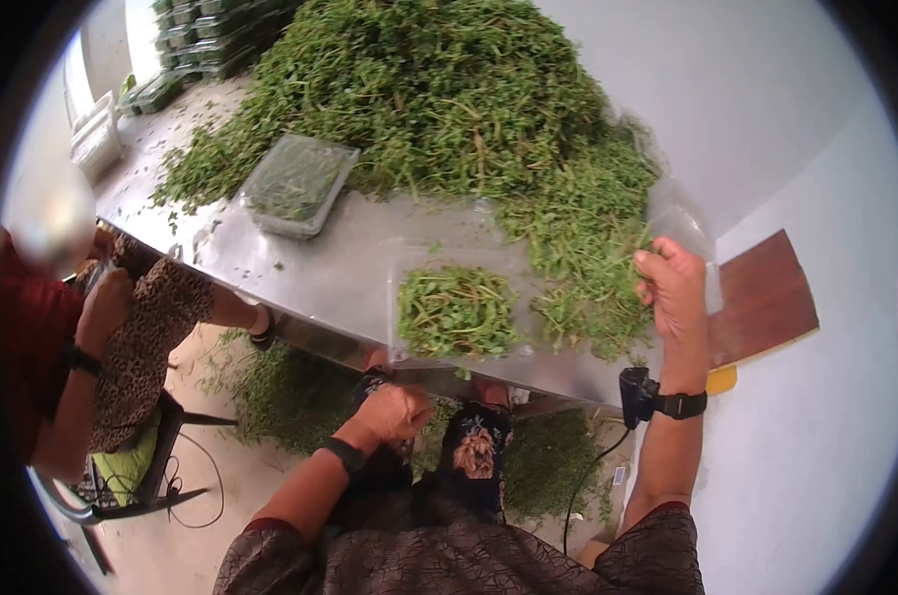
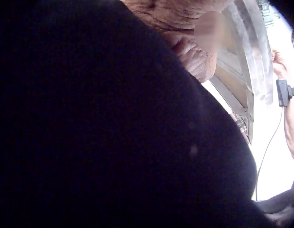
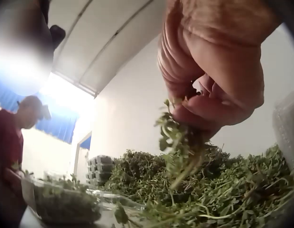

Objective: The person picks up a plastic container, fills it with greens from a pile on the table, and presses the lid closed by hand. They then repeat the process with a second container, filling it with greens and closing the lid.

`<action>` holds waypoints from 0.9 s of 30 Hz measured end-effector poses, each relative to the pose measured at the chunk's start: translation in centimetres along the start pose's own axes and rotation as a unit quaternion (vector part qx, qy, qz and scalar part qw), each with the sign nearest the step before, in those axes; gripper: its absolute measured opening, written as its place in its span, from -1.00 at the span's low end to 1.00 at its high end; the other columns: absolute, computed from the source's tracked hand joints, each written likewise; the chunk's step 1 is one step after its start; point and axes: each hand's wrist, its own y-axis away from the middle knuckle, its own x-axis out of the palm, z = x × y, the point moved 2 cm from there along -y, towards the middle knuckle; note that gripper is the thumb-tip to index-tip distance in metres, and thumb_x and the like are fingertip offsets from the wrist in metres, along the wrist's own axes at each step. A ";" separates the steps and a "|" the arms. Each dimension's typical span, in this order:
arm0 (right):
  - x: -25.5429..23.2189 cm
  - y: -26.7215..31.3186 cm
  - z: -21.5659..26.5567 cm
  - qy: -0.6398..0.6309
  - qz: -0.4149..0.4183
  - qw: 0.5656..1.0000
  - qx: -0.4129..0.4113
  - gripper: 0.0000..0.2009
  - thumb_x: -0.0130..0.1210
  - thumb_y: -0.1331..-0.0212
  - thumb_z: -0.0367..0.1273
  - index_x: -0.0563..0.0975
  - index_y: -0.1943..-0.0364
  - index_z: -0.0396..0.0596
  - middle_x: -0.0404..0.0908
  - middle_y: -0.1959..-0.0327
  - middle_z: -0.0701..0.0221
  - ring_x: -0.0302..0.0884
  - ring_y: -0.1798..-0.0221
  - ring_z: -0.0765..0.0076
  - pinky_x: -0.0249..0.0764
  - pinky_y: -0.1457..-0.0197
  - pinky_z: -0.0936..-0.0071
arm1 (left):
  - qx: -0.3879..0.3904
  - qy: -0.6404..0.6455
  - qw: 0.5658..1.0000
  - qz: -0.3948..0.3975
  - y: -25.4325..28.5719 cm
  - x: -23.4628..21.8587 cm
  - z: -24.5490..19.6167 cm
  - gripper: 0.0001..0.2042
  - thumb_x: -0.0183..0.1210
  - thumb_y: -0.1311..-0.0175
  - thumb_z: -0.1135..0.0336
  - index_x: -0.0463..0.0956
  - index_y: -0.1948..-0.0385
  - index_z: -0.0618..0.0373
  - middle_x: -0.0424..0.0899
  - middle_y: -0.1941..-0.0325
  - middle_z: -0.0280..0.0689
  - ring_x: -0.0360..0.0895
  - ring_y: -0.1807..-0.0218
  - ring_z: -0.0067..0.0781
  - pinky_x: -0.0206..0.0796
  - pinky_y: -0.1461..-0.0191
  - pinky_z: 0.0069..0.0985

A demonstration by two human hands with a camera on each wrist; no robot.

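Sprigs of leafy greens hang from my right hand, which pinches them between thumb and fingers at the right end of a big heap of greens. My left hand is curled over my lap, below the table's front edge, with nothing showing in it. The left wrist view is mostly dark, with part of the curled left hand at its top. Between the hands on the table, a clear plastic tub is filled with greens. A second tub of greens, with its lid on, stands behind and to the left.
The metal table slants across the view. Packed tubs are stacked at the back left. Clear plastic containers and a brown board lie at the right, by the wall. Another person sits at the left.
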 end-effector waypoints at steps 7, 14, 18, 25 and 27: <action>2.7 1.5 2.3 -0.076 0.038 0.996 -0.001 -0.88 0.17 -0.10 -0.41 0.51 0.32 -0.11 0.53 0.54 0.57 0.39 0.64 0.71 0.23 0.65 0.78 | -0.008 0.014 1.000 -0.004 -0.2 0.1 0.0 -0.81 0.16 -0.09 0.25 0.48 0.60 0.15 0.53 0.47 -0.18 0.54 0.42 -0.01 0.41 0.34 -0.20; 9.1 4.2 5.8 -0.173 0.139 0.974 -0.038 -0.82 0.10 -0.17 -0.42 0.52 0.19 -0.22 0.59 0.48 0.46 0.43 0.61 0.66 0.33 0.60 0.74 | -0.023 0.007 1.000 0.012 -0.2 -0.2 -0.2 -0.80 0.16 -0.10 0.23 0.51 0.58 0.15 0.57 0.41 -0.18 0.57 0.39 -0.03 0.45 0.29 -0.22; 12.0 4.9 4.6 -0.158 0.225 0.961 -0.012 -0.79 0.02 -0.23 -0.43 0.48 0.10 -0.26 0.61 0.32 0.36 0.55 0.44 0.57 0.53 0.48 0.64 | -0.022 0.020 1.000 0.010 -0.1 -0.2 0.1 -0.80 0.16 -0.11 0.22 0.52 0.56 0.15 0.57 0.39 -0.17 0.57 0.39 -0.02 0.45 0.29 -0.22; 10.5 5.8 2.9 0.173 0.128 0.977 -0.010 -0.84 0.07 -0.15 -0.54 0.50 0.18 -0.25 0.61 0.21 0.32 0.51 0.37 0.62 0.47 0.37 0.62 | -0.015 0.015 1.000 -0.007 0.1 0.0 0.4 -0.84 0.18 -0.10 0.28 0.50 0.54 0.15 0.55 0.43 -0.18 0.55 0.40 -0.01 0.42 0.33 -0.21; 10.2 6.2 2.9 0.151 0.112 0.982 -0.024 -0.84 0.07 -0.14 -0.54 0.51 0.19 -0.26 0.61 0.20 0.31 0.52 0.35 0.61 0.46 0.35 0.61 | -0.011 0.023 1.000 -0.015 0.0 0.1 0.3 -0.83 0.18 -0.11 0.26 0.50 0.55 0.15 0.55 0.43 -0.18 0.55 0.40 -0.01 0.42 0.34 -0.21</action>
